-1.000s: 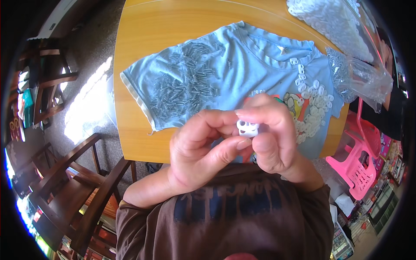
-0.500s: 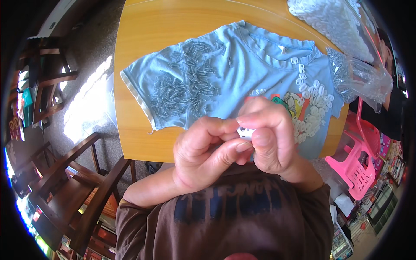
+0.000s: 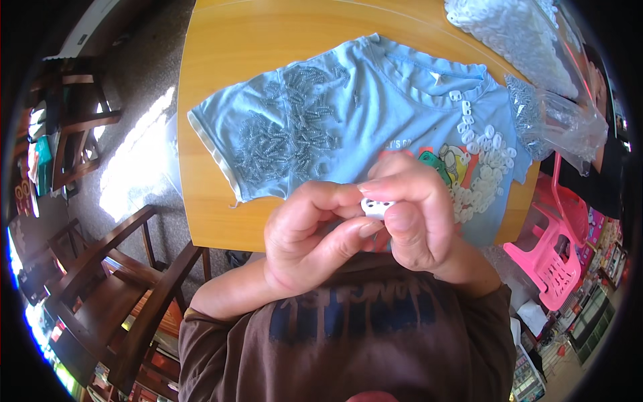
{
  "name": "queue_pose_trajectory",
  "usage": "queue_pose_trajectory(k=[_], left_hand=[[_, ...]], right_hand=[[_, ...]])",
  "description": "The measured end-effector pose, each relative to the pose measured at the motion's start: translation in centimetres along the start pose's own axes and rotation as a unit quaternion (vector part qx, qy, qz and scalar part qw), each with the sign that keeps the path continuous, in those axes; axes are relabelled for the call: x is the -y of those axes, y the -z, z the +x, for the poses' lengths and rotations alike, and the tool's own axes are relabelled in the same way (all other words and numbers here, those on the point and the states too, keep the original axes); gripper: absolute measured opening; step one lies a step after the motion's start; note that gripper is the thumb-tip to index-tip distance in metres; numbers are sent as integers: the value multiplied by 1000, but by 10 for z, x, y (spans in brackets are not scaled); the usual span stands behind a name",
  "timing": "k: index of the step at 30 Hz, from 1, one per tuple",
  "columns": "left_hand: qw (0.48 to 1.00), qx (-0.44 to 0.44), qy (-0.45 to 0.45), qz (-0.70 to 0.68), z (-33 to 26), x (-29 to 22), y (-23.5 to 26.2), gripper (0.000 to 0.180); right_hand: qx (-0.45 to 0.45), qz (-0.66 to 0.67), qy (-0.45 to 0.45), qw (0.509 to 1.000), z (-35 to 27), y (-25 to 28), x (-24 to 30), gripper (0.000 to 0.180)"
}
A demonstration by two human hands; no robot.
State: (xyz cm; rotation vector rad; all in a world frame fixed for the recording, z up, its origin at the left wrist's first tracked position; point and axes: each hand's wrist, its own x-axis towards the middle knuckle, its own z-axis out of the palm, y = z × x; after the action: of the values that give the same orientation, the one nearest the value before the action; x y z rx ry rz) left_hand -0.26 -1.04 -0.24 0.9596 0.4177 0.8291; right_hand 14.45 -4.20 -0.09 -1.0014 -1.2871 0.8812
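Close above the table's near edge, my two hands meet around a small white plastic piece [image 3: 376,207] with dark holes. My right hand [image 3: 423,218] pinches it between thumb and bent forefinger. From the other side, my left hand [image 3: 313,231] closes its thumb and forefinger on the same piece; anything else within those fingers is hidden. Beyond my hands lies a light blue T-shirt [image 3: 382,114], spread on the table. Many small metal springs [image 3: 288,134] are heaped on its left part. White plastic pieces [image 3: 479,184] with holes lie loose on its right part, several in a row toward the collar.
The wooden table [image 3: 221,40] carries a clear bag of white pieces [image 3: 516,40] at the far right and a bag of springs [image 3: 526,110] below it. A pink plastic chair [image 3: 552,261] stands at the right, dark wooden chairs [image 3: 107,288] at the left.
The white piece has turned and shifted slightly left, so more of its dark holes show. My left thumb and fingers have moved a little left with it.
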Motion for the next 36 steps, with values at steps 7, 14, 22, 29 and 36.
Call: queue_pose_trajectory(k=[7,14,22,29,36], left_hand=[[1000,-2,-5,24,-3,-4,2,26],[974,-21,-58,216,-23,-40,29,29],[832,-451,-180,269,-68,-79,143,20],[754,-556,-57,345,-100,-24,267,38],[744,-534,-152,373,-60,-72,193,32]], right_hand=[[34,-22,23,999,6,3,7,19],[2,-110,-46,993,-2,6,25,36],[-63,-96,-61,991,0,21,23,26],[-58,-124,-61,989,7,15,36,19],[-136,-118,-81,980,15,38,48,16]])
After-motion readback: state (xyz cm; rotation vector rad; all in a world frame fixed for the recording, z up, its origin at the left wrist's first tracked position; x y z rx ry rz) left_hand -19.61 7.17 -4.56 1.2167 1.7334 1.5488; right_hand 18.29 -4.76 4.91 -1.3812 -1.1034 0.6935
